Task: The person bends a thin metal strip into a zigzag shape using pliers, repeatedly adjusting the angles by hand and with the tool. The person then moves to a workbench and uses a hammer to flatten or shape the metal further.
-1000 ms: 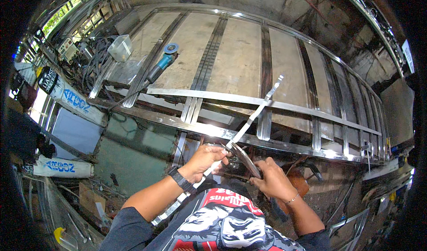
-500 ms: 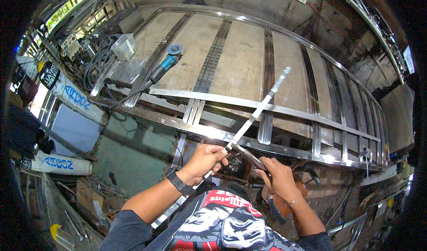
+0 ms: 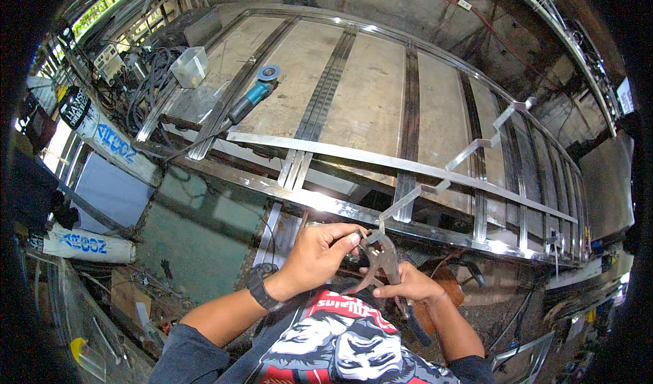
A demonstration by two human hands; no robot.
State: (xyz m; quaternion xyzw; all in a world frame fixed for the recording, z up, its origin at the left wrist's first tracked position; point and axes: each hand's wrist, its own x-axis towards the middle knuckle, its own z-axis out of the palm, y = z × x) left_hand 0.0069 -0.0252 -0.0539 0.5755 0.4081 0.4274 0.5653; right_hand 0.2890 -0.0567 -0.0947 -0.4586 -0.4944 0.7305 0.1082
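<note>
A thin silvery metal strip (image 3: pixel 466 156), bent in steps, slants from near my hands up to the far right, above the metal frame. Locking pliers (image 3: pixel 386 255) have their jaws at its near end, and their lever hangs away from the handle. My right hand (image 3: pixel 413 283) is wrapped round the handles. Left of the jaws, my left hand (image 3: pixel 318 251) pinches with thumb and forefinger at the strip's near end, where the fingers hide most of what they hold.
A large ladder-like metal frame (image 3: pixel 408 78) lies ahead, with a long flat bar (image 3: pixel 326 149) across it. An angle grinder (image 3: pixel 253 98) and a clear plastic box (image 3: pixel 189 68) rest at its left. Gas cylinders (image 3: pixel 112 142) lie at the left; a green panel (image 3: pixel 197 227) is below the frame.
The strip has turned, so its stepped bends now show, and its far end has swung right. The pliers have rolled over, showing their lever. Both hands have shifted slightly.
</note>
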